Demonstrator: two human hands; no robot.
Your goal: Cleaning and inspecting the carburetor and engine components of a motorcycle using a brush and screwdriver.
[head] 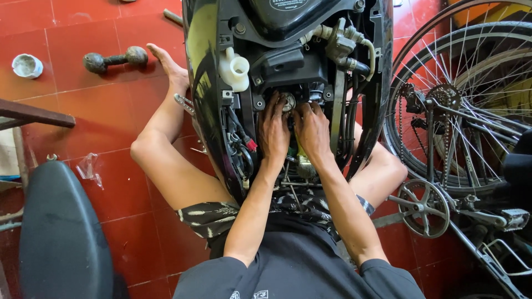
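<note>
Head view: we've got left hand [274,128] and right hand [312,130] side by side, fingertips pinching the round metal fitting [287,101] just ahead, inside the scooter body [202,83].

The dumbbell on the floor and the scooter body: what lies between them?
In the head view, the person's bare foot lies between the dumbbell and the scooter body, on red tiles.

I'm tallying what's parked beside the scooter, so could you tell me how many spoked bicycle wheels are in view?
2, possibly more. One spoked wheel stands right of the scooter body, behind the chain; a second wheel rim arcs just outside it at the top. More may be hidden beyond the frame edge.
</note>
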